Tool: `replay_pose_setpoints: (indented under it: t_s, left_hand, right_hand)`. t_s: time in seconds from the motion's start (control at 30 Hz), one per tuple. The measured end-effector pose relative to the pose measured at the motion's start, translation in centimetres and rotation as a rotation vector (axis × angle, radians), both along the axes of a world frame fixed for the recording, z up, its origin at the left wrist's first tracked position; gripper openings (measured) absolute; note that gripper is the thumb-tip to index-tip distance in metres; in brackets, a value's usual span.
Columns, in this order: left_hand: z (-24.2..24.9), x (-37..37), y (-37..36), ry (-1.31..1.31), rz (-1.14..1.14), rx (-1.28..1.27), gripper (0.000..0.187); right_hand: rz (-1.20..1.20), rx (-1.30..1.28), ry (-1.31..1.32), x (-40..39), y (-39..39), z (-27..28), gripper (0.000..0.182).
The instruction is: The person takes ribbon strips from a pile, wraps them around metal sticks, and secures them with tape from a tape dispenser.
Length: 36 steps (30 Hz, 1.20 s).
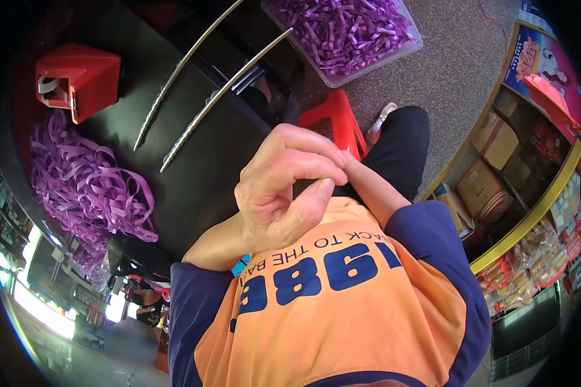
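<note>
My left hand [287,187] is raised in front of my chest with its fingers curled and the thumb tip pressed towards the index finger. Whether anything lies in that pinch is too small to see. My right forearm [374,190] comes in from the right, and my right hand is hidden behind the left one, its fingers out of sight. Beyond the hands, two metal rods [206,106] with twisted ends stretch over the black tabletop [132,129]. On the tabletop's left side lies a tangled heap of purple ribbon [90,180].
A red tape dispenser [87,80] sits at the upper left. Past the table, a clear plastic bin [339,80] holds many short purple ribbon pieces. A red stool [332,116] stands near my leg. On the right is a curved, gold-edged shelf [523,229] with cardboard boxes [481,187].
</note>
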<state>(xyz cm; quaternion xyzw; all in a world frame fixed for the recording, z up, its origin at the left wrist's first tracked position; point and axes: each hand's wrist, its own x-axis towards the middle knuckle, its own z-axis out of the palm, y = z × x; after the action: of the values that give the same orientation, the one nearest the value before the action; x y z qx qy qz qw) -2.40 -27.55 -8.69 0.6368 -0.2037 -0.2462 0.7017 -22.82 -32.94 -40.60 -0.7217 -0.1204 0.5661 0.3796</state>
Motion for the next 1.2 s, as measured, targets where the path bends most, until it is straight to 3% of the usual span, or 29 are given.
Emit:
replay_pose_setpoints:
  t_s: [0.03,0.07,0.13,0.17,0.2,0.3,0.33,0.43,0.57,0.73,0.87,1.07,1.2]
  left_hand:
    - [0.1,0.1,-0.1,-0.029,-0.011,0.008,0.014]
    - [0.1,0.2,-0.1,-0.062,-0.025,0.012,0.015]
    - [-0.1,0.3,0.0,-0.081,-0.045,0.024,0.015]
    - [-0.1,0.3,0.1,-0.092,-0.057,0.037,0.015]
    - [0.0,0.4,0.0,-0.092,-0.056,0.035,0.015]
    - [0.2,0.5,-0.1,-0.060,-0.066,0.058,0.014]
    - [0.2,0.6,-0.1,-0.055,-0.058,0.058,0.014]
    - [-0.1,0.8,-0.1,-0.056,-0.075,0.023,0.017]
    - [-0.5,0.4,-0.4,-0.099,-0.048,0.040,0.018]
    - [-0.8,-0.6,-0.8,-0.167,0.010,0.053,0.016]
    - [-1.2,-0.6,-1.2,-0.581,-0.156,0.232,0.015]
    - [-2.8,-1.3,-0.7,-0.966,-0.290,0.617,0.011]
    - [-3.0,-2.3,-0.4,-0.933,-0.317,0.659,0.011]
  right_hand:
    - [-0.088,0.314,0.402,1.3,-0.9,-2.9,0.054]
    - [-0.090,0.321,0.398,0.0,0.7,-3.6,0.054]
    - [0.005,-0.179,-0.353,-0.5,3.6,-2.1,0.061]
    - [0.175,-0.147,-0.183,1.8,2.8,-1.0,0.071]
    - [0.177,-0.150,-0.182,2.9,1.4,1.3,0.071]
    - [-0.324,-0.353,-0.457,0.9,-0.4,5.6,0.082]
    - [-0.315,-0.351,-0.454,0.3,-0.3,6.3,0.082]
    - [-0.440,-0.458,-0.544,0.1,-0.5,6.9,0.081]
    - [-0.256,-0.227,-0.559,0.5,-1.4,6.4,0.041]
    - [-0.304,-0.296,-0.572,-0.1,-2.9,6.8,0.041]
    - [-0.406,-0.392,-0.625,1.8,-2.9,4.5,0.041]
    - [-0.454,-0.410,-0.678,1.8,-2.7,2.6,0.040]
    - [-0.489,-0.408,-0.731,1.7,-4.3,1.0,0.040]
